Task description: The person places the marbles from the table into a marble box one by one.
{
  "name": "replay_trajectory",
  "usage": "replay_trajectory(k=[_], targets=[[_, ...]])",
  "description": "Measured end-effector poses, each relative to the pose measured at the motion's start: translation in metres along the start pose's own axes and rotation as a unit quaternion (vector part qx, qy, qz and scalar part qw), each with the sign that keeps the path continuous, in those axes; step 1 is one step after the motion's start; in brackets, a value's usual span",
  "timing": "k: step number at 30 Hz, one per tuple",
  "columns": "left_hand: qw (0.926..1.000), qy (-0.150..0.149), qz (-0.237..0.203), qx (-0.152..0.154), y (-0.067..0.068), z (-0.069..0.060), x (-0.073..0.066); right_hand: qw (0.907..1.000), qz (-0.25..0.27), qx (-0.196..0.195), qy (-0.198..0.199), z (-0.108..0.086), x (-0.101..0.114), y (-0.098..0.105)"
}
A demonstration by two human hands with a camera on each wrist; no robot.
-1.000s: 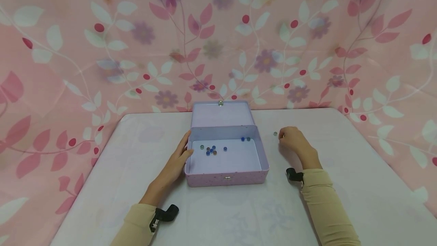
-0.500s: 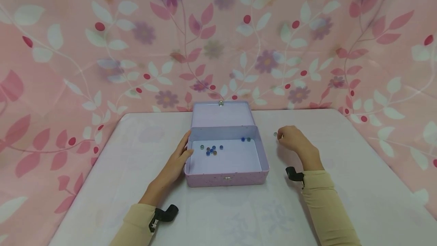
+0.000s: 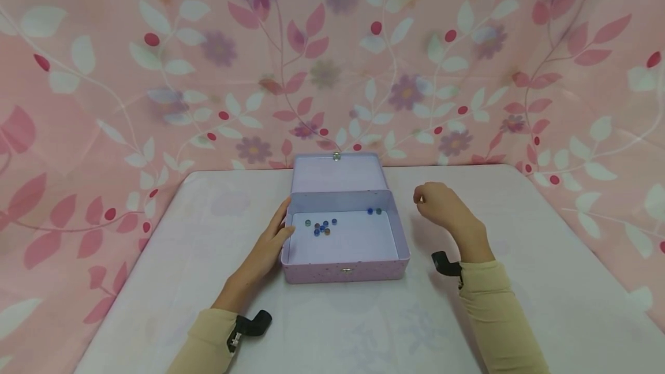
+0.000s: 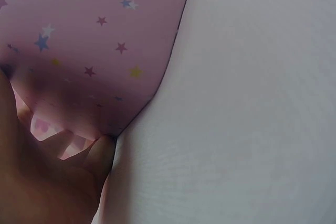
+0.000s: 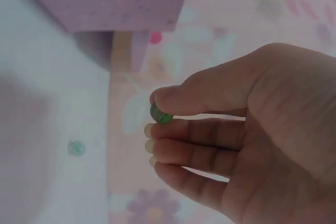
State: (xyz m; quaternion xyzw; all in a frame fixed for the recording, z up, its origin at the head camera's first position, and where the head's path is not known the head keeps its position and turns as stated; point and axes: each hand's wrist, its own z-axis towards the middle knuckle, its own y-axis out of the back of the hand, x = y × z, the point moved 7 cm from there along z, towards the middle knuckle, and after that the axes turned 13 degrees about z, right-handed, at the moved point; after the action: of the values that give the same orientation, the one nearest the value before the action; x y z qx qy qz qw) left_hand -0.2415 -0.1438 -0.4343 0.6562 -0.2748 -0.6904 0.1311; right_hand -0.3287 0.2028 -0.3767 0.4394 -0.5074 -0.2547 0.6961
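Note:
A lilac hinged box (image 3: 345, 273) with a star pattern stands with its lid up. My left hand (image 3: 266, 247) holds its left wall, the thumb over the rim and the fingers along the outside. In the left wrist view the fingers (image 4: 100, 158) touch the box's starry side (image 4: 105, 45). To the right of the box, my right hand (image 3: 441, 206) is raised over the table. The right wrist view shows its thumb and index finger pinching a green glass marble (image 5: 160, 113). Another pale green marble (image 5: 76, 148) lies on the table, hidden from the head view.
Several blue, brown and green marbles (image 3: 322, 229) lie in the box's left half. A blue marble (image 3: 370, 211) and a dark green marble (image 3: 378, 211) sit at its back right. The white-covered table (image 3: 208, 212) ends at a pink floral curtain (image 3: 332, 62).
My right hand has lifted and moved slightly left with the green marble. A blue marble inside the box has rolled left toward the cluster. My left hand stays in place.

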Motion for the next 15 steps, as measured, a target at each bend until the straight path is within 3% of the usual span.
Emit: replay_trajectory(k=[3,10,15], targets=[[1.0000,0.003,0.000,0.001,-0.001,0.003,0.005,0.9998,-0.002,-0.010,0.020,-0.002,0.014,0.003],[0.9999,0.002,-0.007,-0.012,-0.008,0.015,0.030,0.9981,0.008,-0.022,0.058,-0.007,0.046,0.004],[0.9996,-0.015,-0.004,-0.023,-0.008,0.016,0.033,0.9967,0.020,-0.015,0.077,-0.009,0.065,-0.002]])
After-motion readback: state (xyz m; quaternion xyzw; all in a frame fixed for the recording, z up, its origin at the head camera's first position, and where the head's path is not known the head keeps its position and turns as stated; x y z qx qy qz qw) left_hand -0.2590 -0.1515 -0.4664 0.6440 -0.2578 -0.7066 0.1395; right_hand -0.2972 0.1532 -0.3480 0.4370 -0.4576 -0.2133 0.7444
